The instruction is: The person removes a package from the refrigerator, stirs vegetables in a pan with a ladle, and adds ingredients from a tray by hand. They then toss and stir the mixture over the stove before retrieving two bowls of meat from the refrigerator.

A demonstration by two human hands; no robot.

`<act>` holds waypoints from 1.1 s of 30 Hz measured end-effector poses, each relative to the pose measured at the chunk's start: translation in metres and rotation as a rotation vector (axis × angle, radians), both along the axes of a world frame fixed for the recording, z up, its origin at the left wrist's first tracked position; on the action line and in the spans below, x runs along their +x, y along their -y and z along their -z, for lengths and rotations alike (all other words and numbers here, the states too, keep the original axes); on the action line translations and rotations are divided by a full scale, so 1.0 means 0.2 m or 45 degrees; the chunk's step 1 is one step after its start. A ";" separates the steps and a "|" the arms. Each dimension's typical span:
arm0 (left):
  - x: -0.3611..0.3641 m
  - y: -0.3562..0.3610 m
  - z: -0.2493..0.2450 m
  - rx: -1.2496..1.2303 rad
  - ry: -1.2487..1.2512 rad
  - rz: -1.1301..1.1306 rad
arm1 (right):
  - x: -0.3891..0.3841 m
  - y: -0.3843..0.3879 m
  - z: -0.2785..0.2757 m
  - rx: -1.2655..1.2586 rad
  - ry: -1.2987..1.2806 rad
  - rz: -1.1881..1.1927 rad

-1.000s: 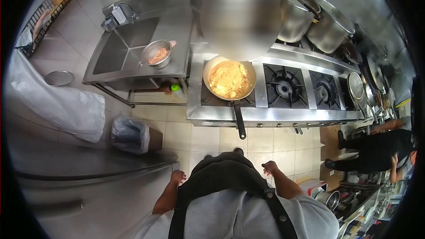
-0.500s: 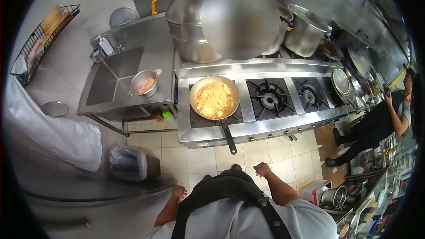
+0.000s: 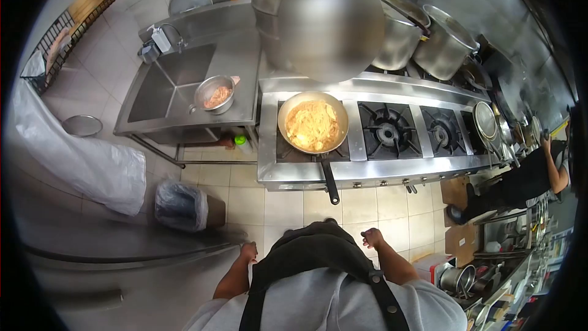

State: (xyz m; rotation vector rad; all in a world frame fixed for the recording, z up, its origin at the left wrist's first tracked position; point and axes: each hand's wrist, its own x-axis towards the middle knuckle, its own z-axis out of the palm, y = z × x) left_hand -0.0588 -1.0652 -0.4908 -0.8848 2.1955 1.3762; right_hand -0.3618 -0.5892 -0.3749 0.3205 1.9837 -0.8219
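Note:
My left hand (image 3: pixel 248 251) hangs low beside the front edge of a steel surface (image 3: pixel 159 262), fingers curled in, nothing showing in them. On the other side of my body, my right hand (image 3: pixel 371 239) is held over the floor with its fingers closed and no object visible. Both hands are apart from the frying pan (image 3: pixel 286 130), which rests on the left burner with its black handle (image 3: pixel 331 182) pointing toward me. Yellow, egg-like food (image 3: pixel 311 125) covers most of the pan.
A metal bowl of pinkish food (image 3: pixel 211 108) stands right of the sink (image 3: pixel 147 95). Tall pots (image 3: pixel 442 46) line the back of the stove (image 3: pixel 361 175). A lined bin (image 3: pixel 177 205) is at left. Another person (image 3: pixel 520 181) stands at far right.
The view has shifted, so the stove and pan appear farther right and higher. My hands stay low at my sides. The other person's arm has moved slightly.

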 end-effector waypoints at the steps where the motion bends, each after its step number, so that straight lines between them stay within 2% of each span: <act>1: 0.02 0.00 0.04 -0.165 -0.153 0.099 | -0.02 0.03 -0.03 0.003 0.005 0.000; 2: 0.03 -0.01 0.04 -0.160 -0.146 0.100 | -0.03 0.07 -0.08 -0.040 -0.084 -0.031; 3: 0.04 -0.03 0.03 -0.021 -0.041 -0.085 | -0.03 0.08 -0.10 -0.076 -0.164 -0.059; 7: -0.14 -0.06 -0.12 0.504 0.346 -0.841 | -0.10 0.06 -0.07 -0.125 -0.131 -0.176; 9: -0.18 -0.11 -0.30 0.452 0.361 -0.762 | -0.12 0.05 -0.05 -0.109 -0.217 -0.323; 10: -0.18 -0.13 -0.35 0.396 0.372 -0.678 | -0.13 0.09 -0.13 -0.057 -0.089 0.000; 20: -0.14 -0.20 -0.46 0.435 0.378 -0.736 | -0.15 0.06 -0.18 -0.037 -0.088 -0.024; 26: -0.12 -0.20 -0.36 0.469 0.345 -0.785 | -0.15 0.06 -0.12 -0.074 -0.074 -0.143; 33: -0.13 -0.20 -0.35 0.539 0.319 -0.814 | -0.16 0.06 -0.11 -0.059 -0.067 -0.129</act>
